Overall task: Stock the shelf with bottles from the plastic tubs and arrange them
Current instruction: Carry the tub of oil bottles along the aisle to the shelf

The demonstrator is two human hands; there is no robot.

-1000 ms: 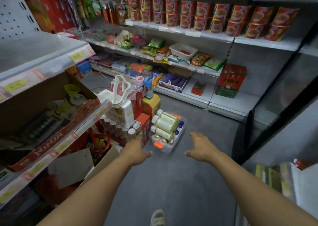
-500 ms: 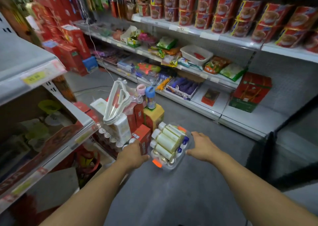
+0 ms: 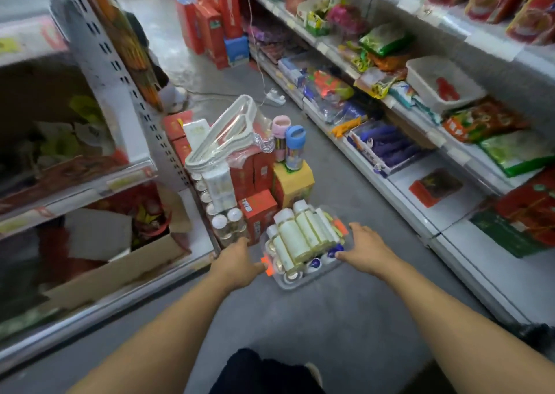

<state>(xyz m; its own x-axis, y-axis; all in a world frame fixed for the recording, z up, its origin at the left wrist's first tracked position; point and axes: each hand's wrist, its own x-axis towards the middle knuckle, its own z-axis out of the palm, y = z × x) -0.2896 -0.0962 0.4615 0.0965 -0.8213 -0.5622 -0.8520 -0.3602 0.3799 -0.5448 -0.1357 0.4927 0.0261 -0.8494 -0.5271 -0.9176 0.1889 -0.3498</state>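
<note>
Both hands are down at a clear plastic tub [image 3: 300, 282] sitting on the grey floor [image 3: 315, 312] in a shop aisle. The left hand [image 3: 237, 263] is against the tub's left end, thumb right by the orange clip [image 3: 266, 266], and the right hand [image 3: 365, 251] is on the right end with fingers curled over the rim, so it looks like both are grasping the tub, though the fingertips are partly hidden so the grip isn't totally clear. The tub is packed with pale yellow bottles [image 3: 295, 237] with white caps lying on their sides on top, and a few blue-capped ones [image 3: 335, 251] peeking out underneath. Just left of the tub there's a stack of red boxes [image 3: 258, 213], a yellow box [image 3: 292, 180] with a blue-lidded bottle [image 3: 294, 147] standing on it, and a bundle of white hangers [image 3: 228, 132] propped on top. More capped bottles [image 3: 225, 224] stand in a row at the base of the left shelf [image 3: 99, 183]. The right shelf [image 3: 420, 210] runs down the other side of the aisle, loaded with snack packets.
</note>
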